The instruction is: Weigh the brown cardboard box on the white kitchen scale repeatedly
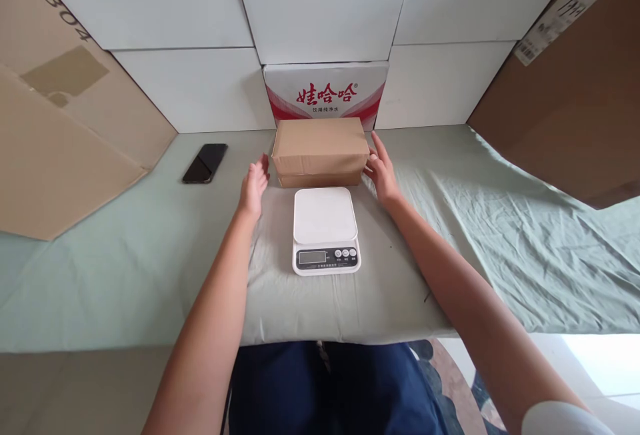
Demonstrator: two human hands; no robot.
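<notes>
Framing the cardboard box (pixel 320 148) from both ends, just behind the white scale (pixel 325 216)
Holding nothing in the left hand (pixel 254 185), loosely open and just off the left end; with the right hand (pixel 384 176) half open at the right end, touch or grip hard to tell; for a steady hold, meet both ends at matching height, press evenly, and stay clear of the scale

In the upper left of your view, you can read "304" on the cardboard panel (pixel 70 121); at upper centre, red "娃哈哈®" above "饮用纯净水" on the red-and-white carton (pixel 325 91). Print on your central scale (pixel 325 218) is too small.
</notes>
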